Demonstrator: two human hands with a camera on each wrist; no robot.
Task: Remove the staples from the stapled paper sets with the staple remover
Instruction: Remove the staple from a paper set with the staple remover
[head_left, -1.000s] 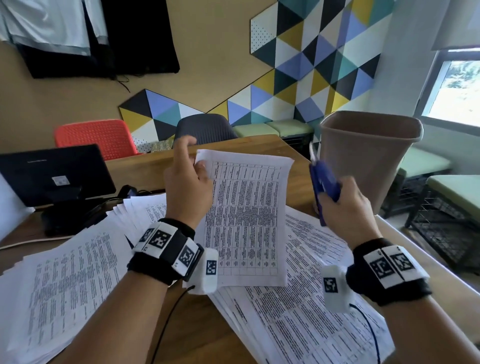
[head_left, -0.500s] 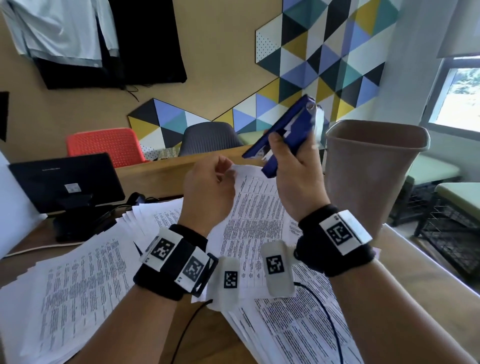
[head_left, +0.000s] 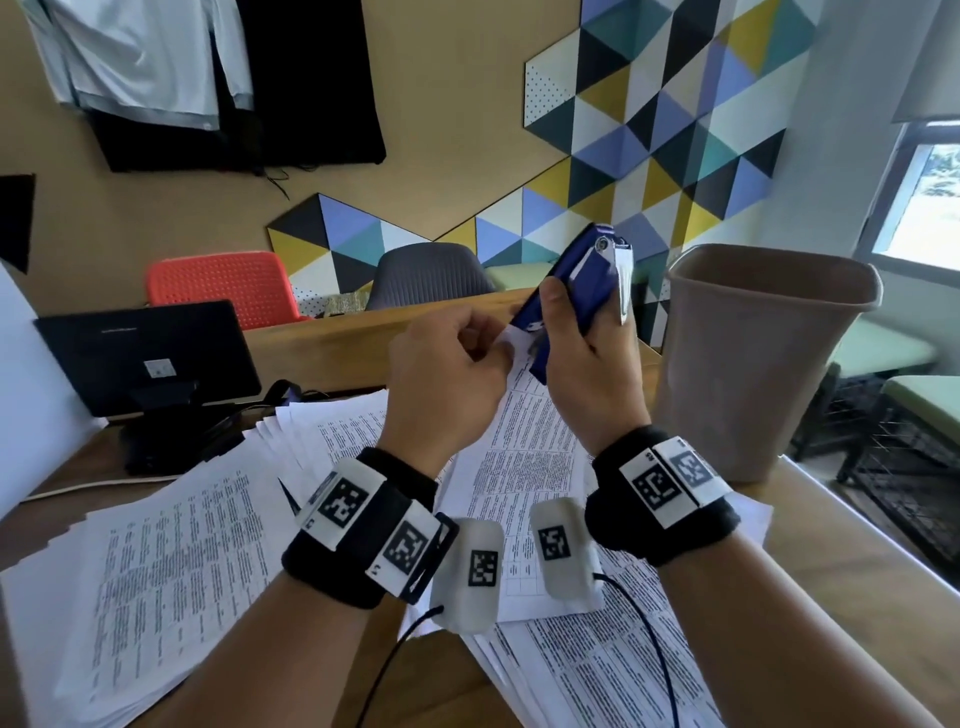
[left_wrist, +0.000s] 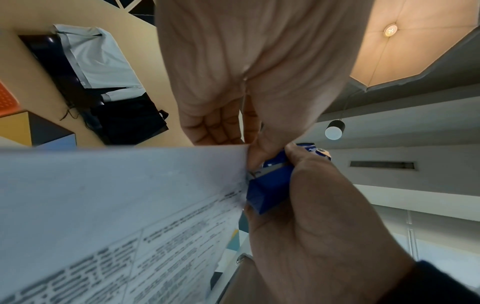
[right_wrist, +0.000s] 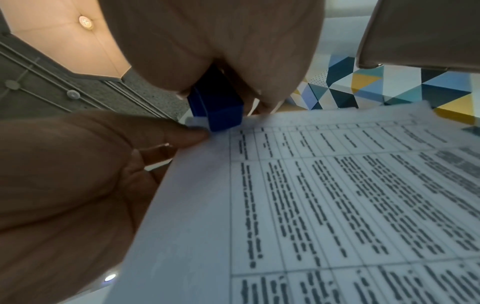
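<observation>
My left hand (head_left: 457, 358) pinches the top corner of a stapled paper set (head_left: 519, 457), lifted above the desk. The printed sheets (left_wrist: 109, 205) (right_wrist: 324, 195) hang down from that corner. My right hand (head_left: 582, 353) grips a blue staple remover (head_left: 576, 280) with a metal lever, its lower end set against the pinched corner. In the left wrist view the blue staple remover (left_wrist: 270, 185) meets the paper edge beside my left thumb. In the right wrist view the staple remover (right_wrist: 221, 105) sits on the paper's top edge. The staple itself is hidden.
Stacks of printed paper (head_left: 156, 587) cover the wooden desk (head_left: 841, 561) to the left and below my arms. A brown waste bin (head_left: 753, 358) stands on the desk at right. A black monitor (head_left: 140, 353) is at left; chairs stand behind the desk.
My right hand swung the staple remover from beside the bin over to the paper's top corner. My left hand raised the paper set and shifted its pinch onto that corner.
</observation>
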